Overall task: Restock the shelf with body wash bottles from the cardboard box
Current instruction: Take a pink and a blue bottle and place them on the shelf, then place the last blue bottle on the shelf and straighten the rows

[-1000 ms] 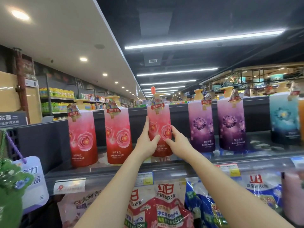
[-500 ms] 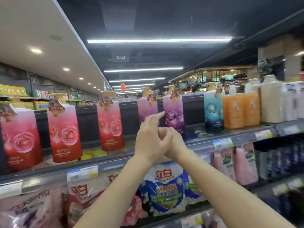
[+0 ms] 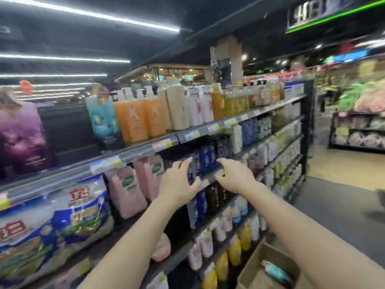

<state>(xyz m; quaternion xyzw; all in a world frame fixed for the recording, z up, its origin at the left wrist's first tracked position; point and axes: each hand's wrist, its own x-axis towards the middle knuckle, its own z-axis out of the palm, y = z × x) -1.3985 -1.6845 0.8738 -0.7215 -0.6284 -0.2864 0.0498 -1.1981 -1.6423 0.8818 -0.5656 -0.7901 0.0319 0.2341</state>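
Down at the lower right corner of the view, an open brown cardboard box stands beside the shelving, with one glossy teal bottle lying on its side inside, blurred. Both hands hover empty before the second shelf level, near each other but apart: the left hand has its fingers spread and lightly bent, and the right hand is just as loose. Along the top shelf stand a tall purple bottle toward the left end, a teal pump bottle, then translucent orange bottles. Soft pink pouches slump on the level below.
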